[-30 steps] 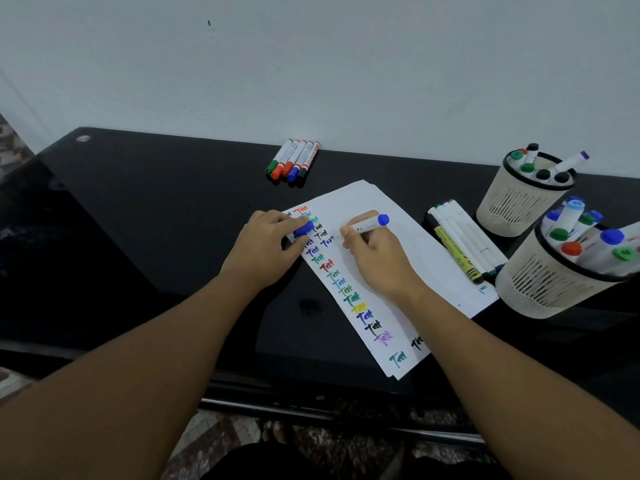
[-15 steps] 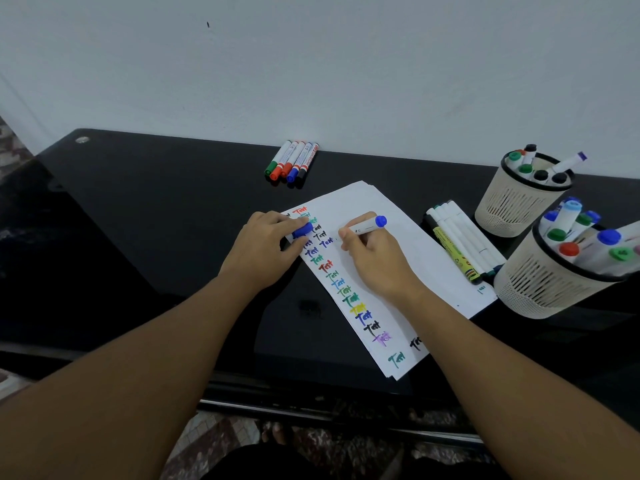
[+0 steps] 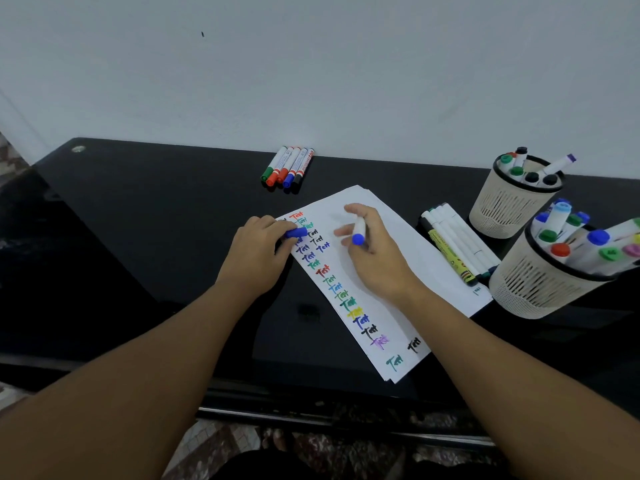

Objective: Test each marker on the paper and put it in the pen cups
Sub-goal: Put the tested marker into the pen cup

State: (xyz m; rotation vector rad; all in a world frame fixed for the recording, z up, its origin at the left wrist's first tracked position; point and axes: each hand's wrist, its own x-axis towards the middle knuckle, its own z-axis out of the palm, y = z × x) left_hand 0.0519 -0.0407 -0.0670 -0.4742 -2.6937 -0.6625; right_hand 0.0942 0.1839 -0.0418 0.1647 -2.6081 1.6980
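Observation:
White paper (image 3: 391, 230) lies on the black table, its left side covered with several coloured test words. My right hand (image 3: 372, 254) grips a white marker (image 3: 360, 227) with a blue end, lifted just above the paper and slightly blurred. My left hand (image 3: 258, 258) rests on the paper's left edge and pinches the marker's blue cap (image 3: 296, 233). Two cream mesh pen cups stand at the right: the far cup (image 3: 509, 206) and the near cup (image 3: 540, 282), both holding several markers.
Several whiteboard markers (image 3: 288, 167) lie together at the back by the wall. More white markers and a yellow one (image 3: 455, 245) lie on the paper's right corner beside the cups. The table's front edge (image 3: 311, 403) runs below my forearms.
My right hand lifted the marker off the paper and turned it, so its blue end now points toward me. My left hand stayed put with the cap.

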